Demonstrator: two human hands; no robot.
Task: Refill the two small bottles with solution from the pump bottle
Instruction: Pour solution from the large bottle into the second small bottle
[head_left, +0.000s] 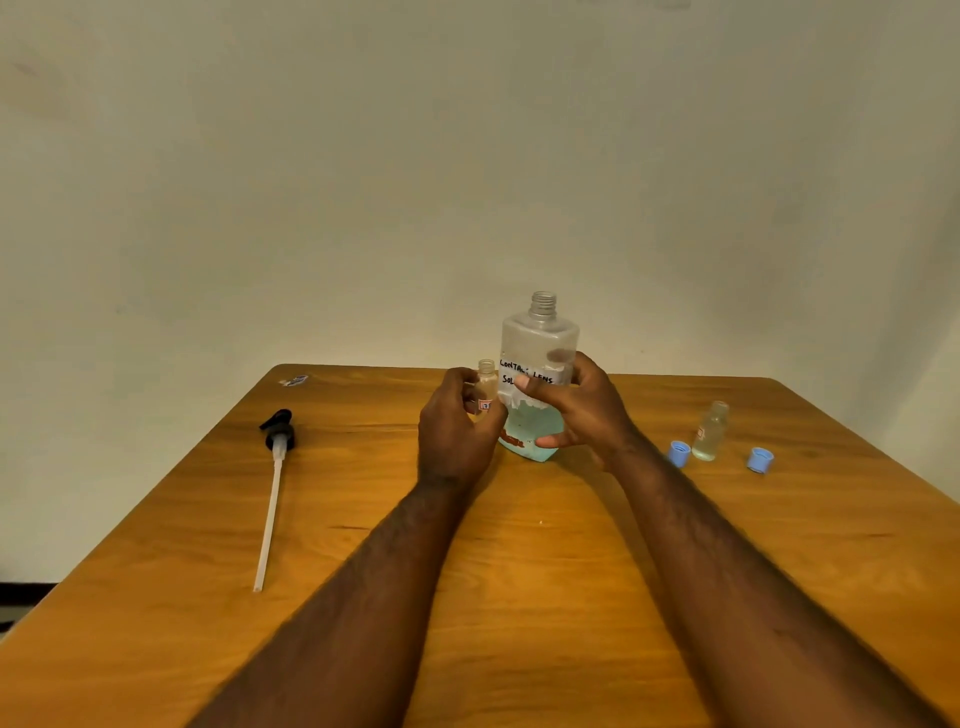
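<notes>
Pump (279, 436) off, one small bottle (710, 434) looks filled; left hand (452, 431) holds the empty second bottle (487, 382), right hand (582, 410) grips the pump bottle (540, 338).

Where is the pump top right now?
In the head view, the pump top lies at the left of the table, apart from the left hand.

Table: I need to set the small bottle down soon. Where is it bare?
Bare wood lies between the pump tube and the left forearm, and between it and the right forearm. Crowded: the right side, by the second small bottle and two blue caps.
</notes>
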